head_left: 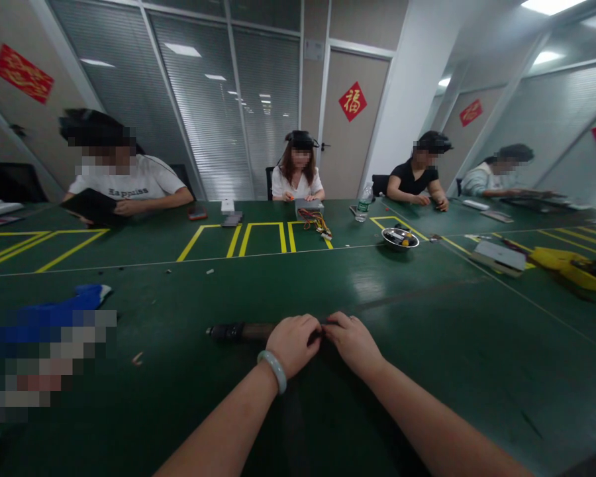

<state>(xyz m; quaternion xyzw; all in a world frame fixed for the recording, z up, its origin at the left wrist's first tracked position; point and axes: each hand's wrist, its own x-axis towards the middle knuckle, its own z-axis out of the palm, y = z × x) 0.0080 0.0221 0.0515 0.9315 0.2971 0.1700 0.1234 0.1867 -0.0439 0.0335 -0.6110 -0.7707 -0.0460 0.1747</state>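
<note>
Head view: left hand is curling round a dark rod that's lying crosswise on the green tabletop, black end sticking out left. Right hand is meeting it there, fingers bent inward; can't tell if they're gripping. Further out, tabletop is carrying yellow tape outlines, a metal bowl, a bottle, blue item at left. Four people are sitting opposite; glass partitions and a door with a red sign are standing behind.

Head-worn view, facing forward and down across table, hands near
</note>
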